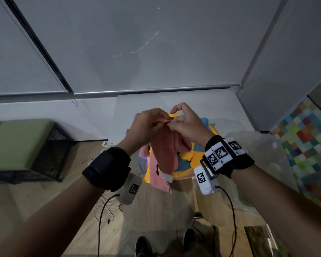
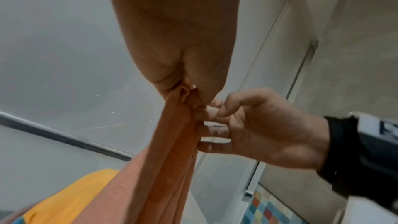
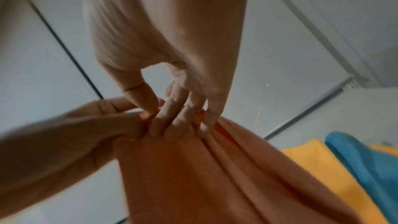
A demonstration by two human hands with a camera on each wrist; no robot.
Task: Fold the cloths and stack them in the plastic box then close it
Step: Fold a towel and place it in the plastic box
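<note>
Head view: my left hand [image 1: 148, 125] and right hand [image 1: 188, 123] both pinch the hanging salmon-orange terry cloth's [image 1: 163, 154] top edge above the tabletop [image 1: 226, 106], apparently hunting corners to begin folding.

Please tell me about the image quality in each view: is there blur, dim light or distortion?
Head view: dim and wide-angle, straight blind edges splay outward, yet the pink cloth is fairly sharp. Left wrist view: the right hand is soft with blur. Right wrist view: the left hand and cloth look smeared.
</note>
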